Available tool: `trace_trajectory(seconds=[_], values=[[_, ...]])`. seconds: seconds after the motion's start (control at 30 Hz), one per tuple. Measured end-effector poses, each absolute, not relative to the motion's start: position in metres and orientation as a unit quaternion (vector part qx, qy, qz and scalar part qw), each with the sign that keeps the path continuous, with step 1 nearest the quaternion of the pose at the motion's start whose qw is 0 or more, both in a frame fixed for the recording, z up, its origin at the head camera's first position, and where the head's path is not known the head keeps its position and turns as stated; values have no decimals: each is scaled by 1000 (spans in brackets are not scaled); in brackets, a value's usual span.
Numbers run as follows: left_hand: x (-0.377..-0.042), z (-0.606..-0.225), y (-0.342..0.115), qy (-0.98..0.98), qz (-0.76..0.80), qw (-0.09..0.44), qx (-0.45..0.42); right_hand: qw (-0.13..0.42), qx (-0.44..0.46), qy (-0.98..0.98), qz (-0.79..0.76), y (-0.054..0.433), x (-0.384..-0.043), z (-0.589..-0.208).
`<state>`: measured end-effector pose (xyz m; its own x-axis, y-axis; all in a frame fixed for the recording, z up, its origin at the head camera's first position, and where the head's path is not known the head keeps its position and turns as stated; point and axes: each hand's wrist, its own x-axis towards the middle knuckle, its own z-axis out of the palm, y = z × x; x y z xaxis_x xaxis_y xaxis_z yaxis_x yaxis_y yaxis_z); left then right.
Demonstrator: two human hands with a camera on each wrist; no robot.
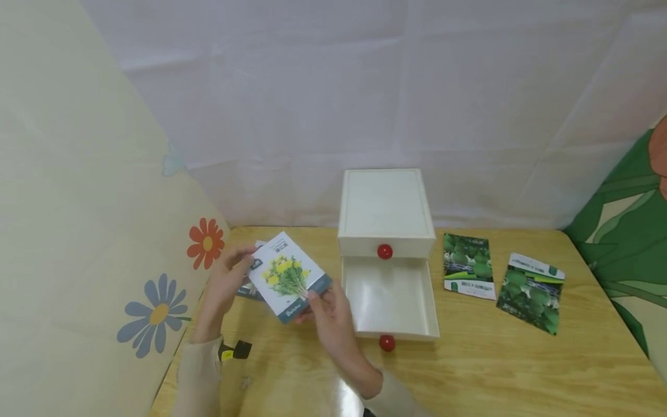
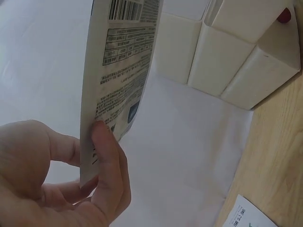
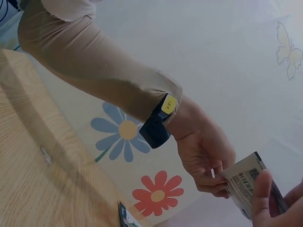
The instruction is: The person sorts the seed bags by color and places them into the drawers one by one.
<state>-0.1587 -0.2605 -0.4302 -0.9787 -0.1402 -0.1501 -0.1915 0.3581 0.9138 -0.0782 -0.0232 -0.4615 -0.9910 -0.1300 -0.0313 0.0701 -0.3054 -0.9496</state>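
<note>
Seed packet (image 1: 288, 276): flat glossy paper rectangle, yellow flowers printed on white, dark band at its foot, barcode on the back; held above the wooden table (image 1: 469, 370), left of the open drawer (image 1: 389, 301). Your left hand (image 1: 225, 284) pinches its left edge between thumb and curled fingers (image 2: 106, 161). Your right hand (image 1: 328, 313) grips its lower right corner. Box (image 1: 385, 208): smooth cream, red round knobs.

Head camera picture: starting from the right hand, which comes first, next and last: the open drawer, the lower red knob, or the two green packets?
From the right hand:
1. Open drawer, just to its right.
2. Lower red knob, on the drawer's front edge, nearly as close.
3. Left green packet, past the drawer.
4. Right green packet, farthest right on the table.
</note>
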Motion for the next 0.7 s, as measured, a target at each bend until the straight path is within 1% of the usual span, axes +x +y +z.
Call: trace_trajectory(seconds=[0.17,0.4,0.7], values=[[-154,-426,-261,827,555,31,-81,69,-18,588,-805,-17,-78,-458],[-152,-425,-262,835,541,43,-88,76,-38,605,-792,-8,-81,-456],[-152,-424,-264,844,531,41,-59,94,-57,624,-773,9,-89,-454]])
